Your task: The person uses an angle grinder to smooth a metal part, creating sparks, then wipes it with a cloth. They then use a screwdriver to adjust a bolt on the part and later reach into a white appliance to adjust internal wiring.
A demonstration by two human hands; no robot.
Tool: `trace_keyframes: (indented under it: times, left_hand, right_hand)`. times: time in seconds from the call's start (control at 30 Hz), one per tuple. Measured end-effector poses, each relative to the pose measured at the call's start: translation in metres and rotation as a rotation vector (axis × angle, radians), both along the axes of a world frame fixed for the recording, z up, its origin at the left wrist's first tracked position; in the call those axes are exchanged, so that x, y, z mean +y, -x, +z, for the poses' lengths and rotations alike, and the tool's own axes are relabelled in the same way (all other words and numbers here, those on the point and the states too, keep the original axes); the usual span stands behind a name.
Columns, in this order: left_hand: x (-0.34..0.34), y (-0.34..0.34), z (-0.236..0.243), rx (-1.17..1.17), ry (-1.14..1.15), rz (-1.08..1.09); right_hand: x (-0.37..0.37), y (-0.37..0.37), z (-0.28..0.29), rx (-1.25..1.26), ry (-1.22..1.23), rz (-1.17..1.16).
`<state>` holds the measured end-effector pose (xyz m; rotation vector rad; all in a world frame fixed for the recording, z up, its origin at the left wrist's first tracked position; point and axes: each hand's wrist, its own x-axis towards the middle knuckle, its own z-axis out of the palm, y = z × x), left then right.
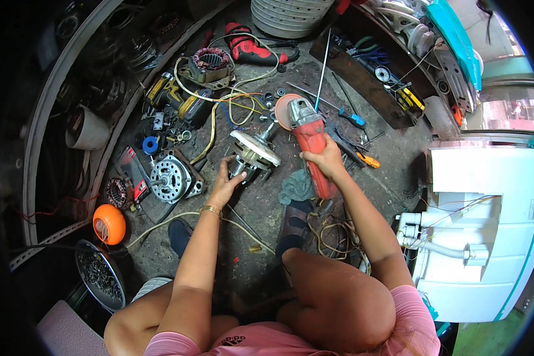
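My left hand (pixel 222 187) grips a metal machine part with a wide pale disc (pixel 255 148) and a shaft (pixel 269 130) that points up and away. Its fingers wrap the darker metal body under the disc, and part of that body is hidden. In my right hand (pixel 325 158) is a red angle grinder (pixel 310 139), held round its body with the head pointing away from me. The grinder's orange-brown disc (pixel 283 113) is close to the shaft tip; I cannot tell whether they touch. A grey-green rag (pixel 296 187) lies below the grinder.
A round motor (pixel 171 179), a yellow-black drill (pixel 171 98), a red power tool (pixel 249 47) and a copper-wound stator (pixel 210 62) lie on the floor. Cables snake between them. At right are screwdrivers (pixel 353 117), a rusty metal tray (pixel 362 89) and a white appliance (pixel 474 231). A bowl of screws (pixel 101 274) stands left.
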<state>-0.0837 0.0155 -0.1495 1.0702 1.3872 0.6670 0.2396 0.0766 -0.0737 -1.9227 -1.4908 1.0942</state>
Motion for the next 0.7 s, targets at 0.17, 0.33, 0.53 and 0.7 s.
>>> trace_keyframes:
  times: [0.17, 0.33, 0.53, 0.7]
  left_hand:
    - [-0.002, -0.005, 0.008, 0.047, -0.072, 0.002]
    - [-0.004, -0.017, 0.023, 0.069, -0.122, 0.003]
    - [-0.005, -0.017, 0.022, -0.049, -0.091, 0.052]
    - [-0.008, -0.019, 0.017, -0.191, 0.116, 0.182]
  right_hand:
    - [-0.015, 0.009, 0.019, -0.042, 0.01, 0.058]
    - [-0.016, 0.008, 0.02, -0.091, 0.021, 0.07]
    - [-0.004, -0.004, 0.005, -0.082, 0.037, 0.035]
    - [-0.008, -0.014, -0.003, 0.046, 0.013, -0.043]
